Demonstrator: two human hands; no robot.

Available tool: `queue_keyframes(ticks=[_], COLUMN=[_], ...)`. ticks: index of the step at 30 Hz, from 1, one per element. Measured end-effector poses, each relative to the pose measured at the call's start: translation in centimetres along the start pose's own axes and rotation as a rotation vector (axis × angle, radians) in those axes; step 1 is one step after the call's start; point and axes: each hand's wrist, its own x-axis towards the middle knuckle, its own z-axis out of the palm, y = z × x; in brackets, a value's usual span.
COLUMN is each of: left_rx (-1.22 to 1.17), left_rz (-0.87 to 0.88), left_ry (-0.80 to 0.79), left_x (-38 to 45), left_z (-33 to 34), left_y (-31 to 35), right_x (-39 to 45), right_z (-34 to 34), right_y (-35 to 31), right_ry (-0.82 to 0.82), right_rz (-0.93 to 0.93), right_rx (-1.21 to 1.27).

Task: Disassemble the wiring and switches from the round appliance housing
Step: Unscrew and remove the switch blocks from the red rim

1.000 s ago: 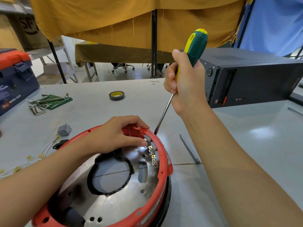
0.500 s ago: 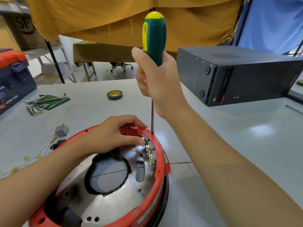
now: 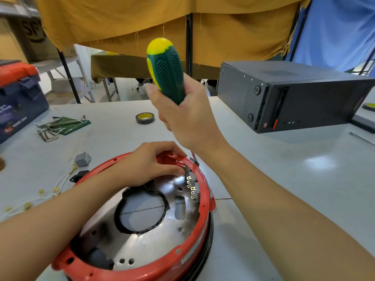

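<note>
Grey tabletop (image 3: 284, 179), bearing the round red housing (image 3: 200, 201) at the near edge. Farther back: black tape roll (image 3: 144, 118), hex keys (image 3: 48, 129) on a green board (image 3: 75, 122), small grey block (image 3: 82, 159), loose white wires (image 3: 36, 197). Black computer case (image 3: 294, 96) to the right, blue toolbox (image 3: 18, 102) at far left.

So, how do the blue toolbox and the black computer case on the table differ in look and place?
The toolbox is dark blue with a red lid and sits at the table's far left; the computer case is plain black and sits at the far right. The toolbox carries a latch on its front, while the computer case shows round ports and a small red tab. Both are boxy and rest on the grey table.
</note>
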Motion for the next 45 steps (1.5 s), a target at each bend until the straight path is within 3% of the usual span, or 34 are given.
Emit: queue_keyframes(ticks=[9, 17, 34, 45], left_rx=[-0.002, -0.007, 0.125, 0.218], left_rz=[-0.005, -0.009, 0.018, 0.026], left_ry=[0.017, 0.004, 0.030, 0.086], left_x=[0.0, -0.1, 0.3, 0.3], left_z=[0.0, 0.1, 0.2, 0.6], left_y=[-0.1, 0.1, 0.4, 0.8], right_x=[0.4, -0.1, 0.3, 0.6], right_z=[-0.3, 0.7, -1.8, -0.8], right_y=[0.0, -0.3, -0.5, -0.3], right_ry=[0.050, 0.000, 0.098, 0.167], right_rz=[0.059, 0.058, 0.101, 0.094], right_rx=[0.030, -0.008, 0.236, 0.136])
